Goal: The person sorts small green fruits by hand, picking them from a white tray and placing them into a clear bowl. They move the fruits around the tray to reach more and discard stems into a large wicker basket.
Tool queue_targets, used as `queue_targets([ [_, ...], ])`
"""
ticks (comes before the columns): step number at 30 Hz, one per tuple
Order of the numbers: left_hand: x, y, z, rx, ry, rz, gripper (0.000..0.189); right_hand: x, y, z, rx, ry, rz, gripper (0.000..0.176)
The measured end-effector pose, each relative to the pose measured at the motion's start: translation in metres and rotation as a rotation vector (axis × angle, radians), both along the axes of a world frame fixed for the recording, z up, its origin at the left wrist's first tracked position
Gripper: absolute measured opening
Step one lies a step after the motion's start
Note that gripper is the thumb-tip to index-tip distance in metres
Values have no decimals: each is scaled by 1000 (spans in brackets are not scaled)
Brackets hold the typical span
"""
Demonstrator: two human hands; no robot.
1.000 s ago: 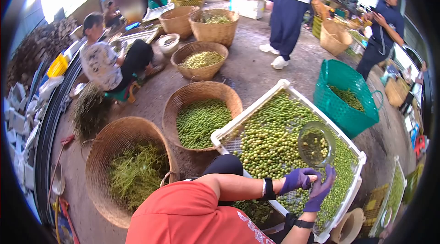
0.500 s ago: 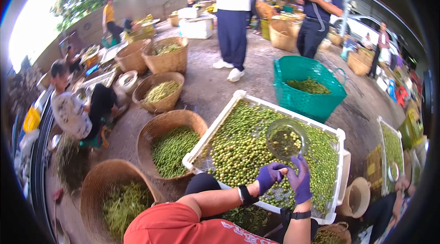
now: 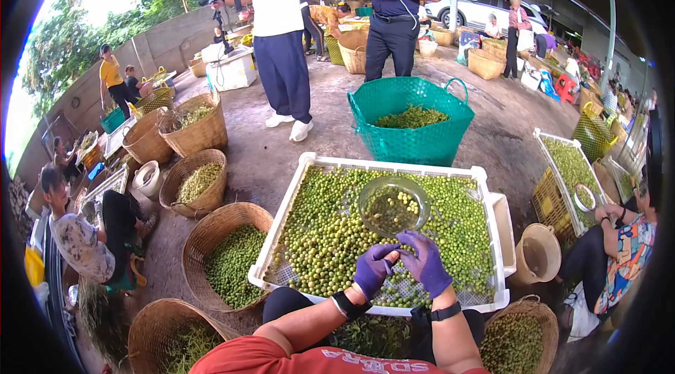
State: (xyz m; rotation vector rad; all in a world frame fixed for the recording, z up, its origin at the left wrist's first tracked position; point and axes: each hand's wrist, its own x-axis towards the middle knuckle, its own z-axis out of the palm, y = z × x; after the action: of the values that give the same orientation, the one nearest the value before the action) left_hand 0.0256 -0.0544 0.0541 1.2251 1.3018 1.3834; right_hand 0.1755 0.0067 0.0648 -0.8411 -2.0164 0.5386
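Observation:
A white mesh tray (image 3: 264,256) full of small green fruits (image 3: 323,233) lies in front of me. On the fruits rests a clear bowl (image 3: 395,205) with some fruits and dark bits inside. My left hand (image 3: 374,270), in a purple glove, is closed over the tray's near part, its fingers pinched. Beside it on the right, my right hand (image 3: 424,261), also gloved in purple, has bent fingers closed near the left fingertips, just below the bowl. Whatever the fingers hold is too small to make out.
Behind the tray stands a green basket (image 3: 415,145). Woven baskets (image 3: 193,261) line the left side. A beige bucket (image 3: 538,254) is at the right, near a seated person (image 3: 626,247). Two people stand beyond, one in a white shirt (image 3: 273,1).
The view has swung to the right, so the tray and bowl appear further left. My right hand's fingers, raised before, are now bent over toward my left hand.

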Motion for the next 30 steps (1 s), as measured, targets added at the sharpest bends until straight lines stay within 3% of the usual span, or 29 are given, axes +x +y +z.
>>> queue_targets([
  [1,-1,-3,6,51,159,-28,27,1,3,-4,3,19,5,33],
  [2,-1,-1,3,56,224,-131,29,5,10,-14,62,-65,-50,47],
  [5,5,0,-4,96,-112,-180,37,-2,-1,8,-134,367,-152,59],
  [6,3,7,-18,12,-273,-189,46,0,-4,12,-368,651,-92,74],
  [9,-2,13,-20,-52,-347,-42,50,22,-21,64,-322,898,-52,62],
  [12,-6,13,-23,-40,-374,-74,50,47,-49,108,-19,749,-148,48],
  [13,-5,13,-26,-31,-357,-84,50,51,-56,125,159,671,-238,32],
  [15,-3,10,-25,-38,-307,-94,49,70,-55,153,597,503,-108,30],
  [16,-3,11,-32,-40,-302,-99,49,74,-60,169,678,426,-148,28],
  [17,-1,10,-33,-60,-347,-112,49,74,-65,184,752,347,-184,38],
  [25,-6,15,-52,-31,-235,-218,46,100,-82,212,780,524,-36,37],
  [30,-5,7,-34,-66,-257,-167,44,112,-88,211,772,619,70,35],
])
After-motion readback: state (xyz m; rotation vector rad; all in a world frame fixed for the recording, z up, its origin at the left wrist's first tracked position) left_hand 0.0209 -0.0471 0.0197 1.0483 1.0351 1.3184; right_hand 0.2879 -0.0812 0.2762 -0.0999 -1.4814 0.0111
